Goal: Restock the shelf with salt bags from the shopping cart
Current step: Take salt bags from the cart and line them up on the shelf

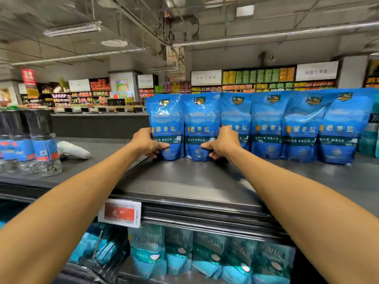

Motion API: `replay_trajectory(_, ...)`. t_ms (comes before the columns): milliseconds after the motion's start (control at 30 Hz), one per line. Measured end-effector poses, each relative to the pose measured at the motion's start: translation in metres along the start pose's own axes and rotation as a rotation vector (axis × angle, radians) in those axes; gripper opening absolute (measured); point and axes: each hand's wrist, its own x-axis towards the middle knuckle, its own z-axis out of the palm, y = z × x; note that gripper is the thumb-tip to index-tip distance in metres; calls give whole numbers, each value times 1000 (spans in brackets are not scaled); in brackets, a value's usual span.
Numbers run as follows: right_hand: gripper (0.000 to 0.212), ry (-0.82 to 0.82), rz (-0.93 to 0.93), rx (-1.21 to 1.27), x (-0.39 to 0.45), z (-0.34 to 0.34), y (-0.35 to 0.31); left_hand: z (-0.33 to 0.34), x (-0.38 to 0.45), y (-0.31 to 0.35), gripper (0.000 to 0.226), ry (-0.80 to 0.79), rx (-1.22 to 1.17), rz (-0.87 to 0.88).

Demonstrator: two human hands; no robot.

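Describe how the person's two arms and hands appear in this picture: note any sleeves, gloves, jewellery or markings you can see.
Both forearms are bare up to the picture's edges, with no sleeve in view. The left hand and the right hand wear no gloves. No watch, bracelet or ring shows on either wrist or on the fingers in view, and no markings are visible.

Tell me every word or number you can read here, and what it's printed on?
"藏青盐": large characters on each blue salt bag standing on the top shelf.
Price tag on the shelf edge: too blurred to read.
Grinder bottles' labels, teal bags below, and far wall signs: too blurred.
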Motion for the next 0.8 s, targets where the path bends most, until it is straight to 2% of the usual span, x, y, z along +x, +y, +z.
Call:
replay_trajectory(100,28,20,23,18,1,4,0,3,3,-1,39,27,3,3)
replay_trajectory(200,65,2,45,27,-5,3,-2,4,5,-3,41,26,-10,13)
replay_trajectory(233,66,-8,43,5,-6,3,-2,4,5,-4,42,21,-19,11)
replay_trajectory(333,43,6,-22,-178,-8,3,2,3,4,-7,49,-14,43,13)
replay_trajectory(400,48,28,-68,-308,-10,3,2,2,0,-7,56,-63,90,10)
replay_trajectory(433,53,38,-83,-335,-11,3,2,0,-3,-8,60,-68,94,4)
replay_trajectory(500,83,45,-53,-354,-16,4,-2,-4,-10,-8,69,-36,98,-19)
replay_trajectory(533,91,57,-38,-347,-22,4,-5,-8,-14,-9,74,-13,110,-35)
replay_trajectory(600,82,128,-63,-338,-36,5,-12,-17,-24,-11,78,17,127,-52)
replay_trajectory(667,66,181,-120,-268,-50,4,-20,-29,-38,-14,67,65,85,-48)
replay_trajectory(800,13,157,-371,104,-98,24,-47,-59,-83,-25,36,225,-124,-1)
